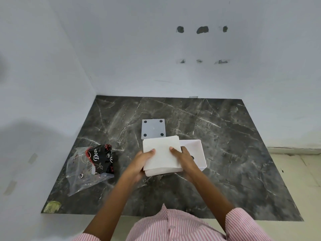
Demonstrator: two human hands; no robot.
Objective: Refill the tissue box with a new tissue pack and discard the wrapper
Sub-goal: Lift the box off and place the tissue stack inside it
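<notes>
A white stack of tissues [162, 154] is held between both hands just above the dark marble slab. My left hand [142, 161] grips its left side, my right hand [185, 160] its right side, thumbs on top. Behind and to the right of the stack, the white tissue box [199, 152] lies open, partly hidden by the stack and my right hand. Its grey base panel [153, 128] with dark round feet lies flat just beyond. The emptied clear and black wrapper [92, 164] lies to the left on the slab.
The dark marble slab [234, 145] sits in a corner, with white walls behind and to the left. Pale floor lies to the right of it. A yellowish patch [51, 206] marks the slab's near left corner.
</notes>
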